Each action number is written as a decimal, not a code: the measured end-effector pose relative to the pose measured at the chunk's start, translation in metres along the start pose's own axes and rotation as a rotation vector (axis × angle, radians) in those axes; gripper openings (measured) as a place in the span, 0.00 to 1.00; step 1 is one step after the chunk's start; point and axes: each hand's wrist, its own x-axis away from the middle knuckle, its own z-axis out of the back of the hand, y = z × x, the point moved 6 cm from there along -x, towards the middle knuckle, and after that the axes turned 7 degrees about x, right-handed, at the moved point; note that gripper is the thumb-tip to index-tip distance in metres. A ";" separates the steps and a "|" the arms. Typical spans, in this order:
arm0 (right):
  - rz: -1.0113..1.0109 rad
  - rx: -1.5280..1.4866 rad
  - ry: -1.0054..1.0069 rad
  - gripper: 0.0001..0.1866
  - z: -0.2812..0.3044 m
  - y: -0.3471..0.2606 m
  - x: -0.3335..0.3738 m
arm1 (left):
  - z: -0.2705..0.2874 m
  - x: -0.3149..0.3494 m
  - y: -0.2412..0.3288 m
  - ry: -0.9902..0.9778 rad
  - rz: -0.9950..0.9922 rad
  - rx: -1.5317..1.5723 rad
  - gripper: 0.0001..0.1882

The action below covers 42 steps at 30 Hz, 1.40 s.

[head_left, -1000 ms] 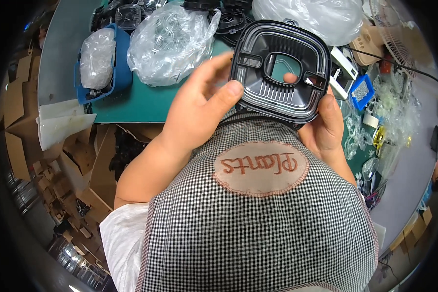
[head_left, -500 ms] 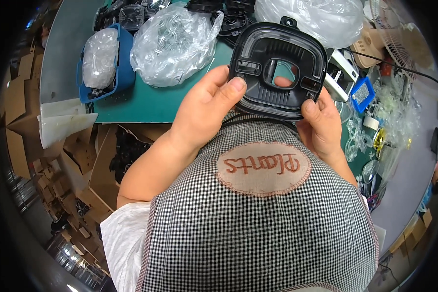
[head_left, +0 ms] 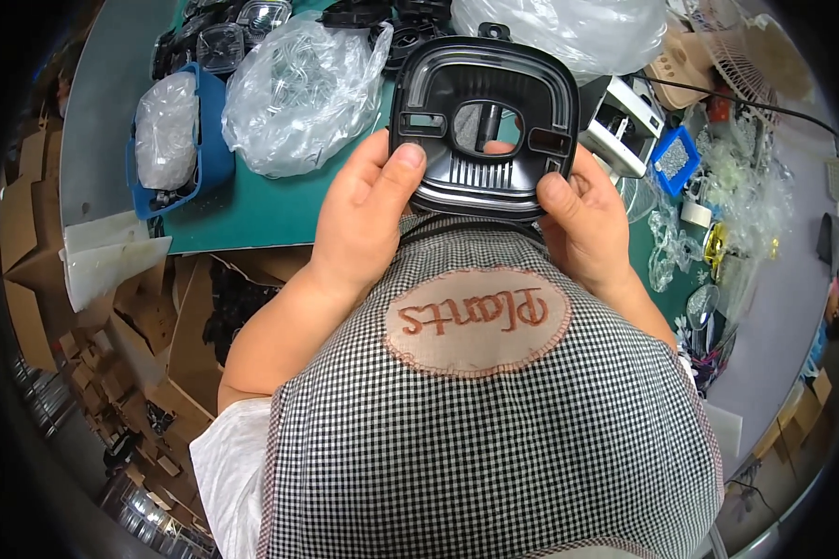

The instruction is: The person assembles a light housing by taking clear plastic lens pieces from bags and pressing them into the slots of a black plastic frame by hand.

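Between my two hands is a black plastic lamp-like housing (head_left: 489, 86), a rounded square with a round hole at its centre, ribbed inner slopes, side windows and a small lug on its far edge. My left hand (head_left: 368, 191) grips its left near corner, thumb on top. At the right near corner my right hand (head_left: 583, 207) holds it the same way, thumb on the rim, and a fingertip shows through the central hole. The fingers beneath the housing are mostly hidden. It is held just above the near edge of the green table mat (head_left: 252, 219), in front of my checked apron (head_left: 494, 438).
A blue bin (head_left: 214, 130) with a filled clear bag stands at the left, beside a large plastic bag (head_left: 298, 102). Black parts (head_left: 222, 48) lie at the back. To the right are a white device (head_left: 625, 126), a blue tray (head_left: 674, 160) and a fan (head_left: 755, 56).
The housing has turned slightly and its ribbed slope now catches more light. It and both hands appear further left in the picture, while the table things have also shifted left with the view.
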 end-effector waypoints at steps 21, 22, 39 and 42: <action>0.031 -0.066 -0.018 0.31 -0.003 0.003 0.002 | 0.008 0.003 -0.008 -0.009 0.006 -0.049 0.17; -0.018 0.007 -0.008 0.33 -0.001 0.007 0.006 | 0.008 0.003 -0.010 -0.031 0.023 -0.047 0.19; -0.166 0.129 0.050 0.25 0.007 0.020 0.008 | 0.006 0.004 -0.024 -0.085 0.070 0.040 0.22; -0.125 0.121 0.078 0.25 0.006 0.018 0.007 | 0.008 0.003 -0.030 -0.077 0.121 0.057 0.23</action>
